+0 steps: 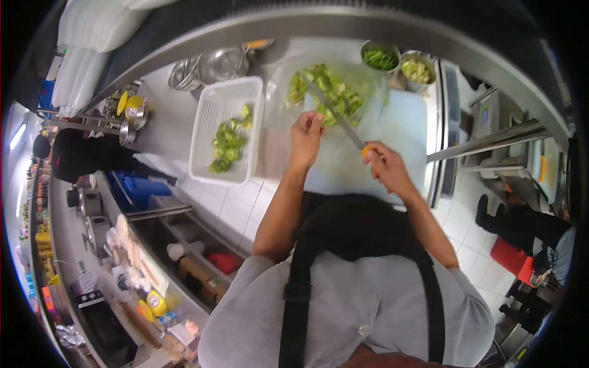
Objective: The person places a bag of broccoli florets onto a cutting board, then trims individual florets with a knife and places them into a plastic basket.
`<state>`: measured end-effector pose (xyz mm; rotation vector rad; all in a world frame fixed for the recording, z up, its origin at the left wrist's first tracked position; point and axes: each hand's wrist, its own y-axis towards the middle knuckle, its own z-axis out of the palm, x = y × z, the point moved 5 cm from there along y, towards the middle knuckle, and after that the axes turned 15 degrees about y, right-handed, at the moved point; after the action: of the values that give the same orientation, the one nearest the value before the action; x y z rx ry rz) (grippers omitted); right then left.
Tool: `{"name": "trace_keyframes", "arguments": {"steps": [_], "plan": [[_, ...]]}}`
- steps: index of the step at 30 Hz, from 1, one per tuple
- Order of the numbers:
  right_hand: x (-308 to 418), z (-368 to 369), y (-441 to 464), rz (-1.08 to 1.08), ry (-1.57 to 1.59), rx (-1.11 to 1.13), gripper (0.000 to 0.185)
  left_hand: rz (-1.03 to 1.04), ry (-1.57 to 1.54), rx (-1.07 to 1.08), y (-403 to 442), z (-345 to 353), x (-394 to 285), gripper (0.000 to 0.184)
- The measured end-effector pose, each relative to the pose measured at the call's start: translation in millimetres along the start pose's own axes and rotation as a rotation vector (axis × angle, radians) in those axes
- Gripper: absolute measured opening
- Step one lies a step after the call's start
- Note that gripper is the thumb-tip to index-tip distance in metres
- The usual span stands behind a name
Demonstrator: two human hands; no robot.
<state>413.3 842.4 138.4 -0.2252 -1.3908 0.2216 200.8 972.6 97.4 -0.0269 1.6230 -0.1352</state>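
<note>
My right hand (388, 167) grips a knife (340, 119) by its orange handle. The blade slants up and to the left, over chopped green vegetable pieces (343, 98) lying on what looks like clear plastic. My left hand (307, 138) is closed, fingers curled together, close to the blade and the greens; whatever it pinches, if anything, is too small to make out. Beneath both hands lies a pale cutting board (405, 132). Left of my left hand, a white perforated basket (205, 116) holds more green pieces (228, 144).
Behind the board stand metal containers of chopped greens (380, 58) and paler pieces (417, 70). Metal bowls (222, 64) sit at the back left. A metal shelf edge (343, 21) crosses above the counter. One person in black (92, 153) is at left, another (534, 233) at right.
</note>
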Motion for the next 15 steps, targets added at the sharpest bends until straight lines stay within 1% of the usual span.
{"name": "trace_keyframes", "arguments": {"steps": [1,2,3,5,6,9,12,15], "plan": [[-8.3,0.0,0.2,0.016,-0.001,-0.009,0.030,0.005,0.004,0.015,1.0,-1.7,-1.9,0.023],[-21.7,-2.3,5.8,-0.020,0.052,0.011,0.031,0.001,0.002,0.030,-6.0,-5.4,2.5,0.023],[-27.7,0.5,1.5,0.021,0.115,0.036,0.031,-0.068,-0.091,0.060,-11.3,-7.4,9.9,0.021],[-16.0,-3.0,0.6,0.052,0.213,0.079,0.032,-0.151,-0.305,0.126,-5.8,-5.5,10.4,0.018],[-13.1,-2.2,-0.7,0.054,0.223,0.103,0.034,-0.170,-0.366,0.176,-2.9,-7.8,19.5,0.014],[-21.5,-5.8,4.3,0.095,0.265,0.102,0.035,-0.252,-0.491,0.218,-3.5,-5.0,31.2,0.013],[-31.2,-10.9,14.5,0.152,0.403,0.129,0.036,-0.270,-0.539,0.289,-0.7,-2.6,45.3,0.013],[-38.1,-11.6,19.7,0.153,0.431,0.134,0.037,-0.275,-0.573,0.326,1.0,-1.6,53.1,0.015]]}}
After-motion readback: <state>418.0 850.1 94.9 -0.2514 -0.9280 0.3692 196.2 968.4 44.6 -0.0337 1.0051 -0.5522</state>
